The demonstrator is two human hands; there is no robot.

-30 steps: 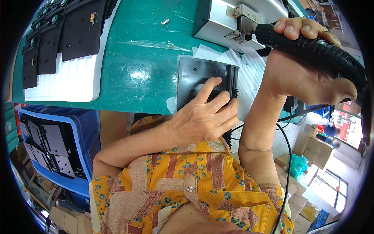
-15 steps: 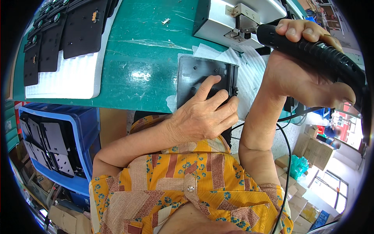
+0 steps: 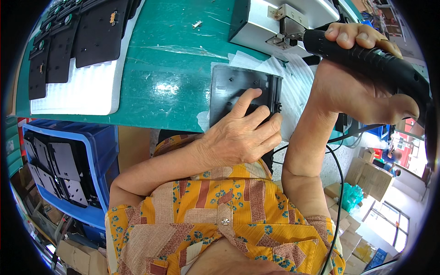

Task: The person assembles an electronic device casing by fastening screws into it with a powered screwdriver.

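Observation:
My right hand (image 3: 357, 78) is wrapped around a thick black electric screwdriver (image 3: 339, 45), held sideways at the upper right. Its tip meets the metal bracket (image 3: 292, 28) on the front of a silver box-shaped machine (image 3: 259, 34), probably a screw feeder. A flat black plastic panel (image 3: 224, 87) lies near the table's front edge, with a ridged strip along its right side. My left hand (image 3: 243, 133) rests over the panel's lower part, index finger stretched across it and the other fingers bent but apart. The left thumb is hidden.
Several black panels (image 3: 98, 39) lie on white foam (image 3: 94, 89) at the table's left. Below it, a blue crate (image 3: 98, 183) holds more panels. Translucent wrapping (image 3: 295, 87) lies under and beside my panel. A black cable (image 3: 340, 197) hangs at my right. A metal scrap (image 3: 197, 24) sits farther back.
Almost nothing differs. The whole view has shifted very slightly; both hands keep their places on the panel and the screwdriver.

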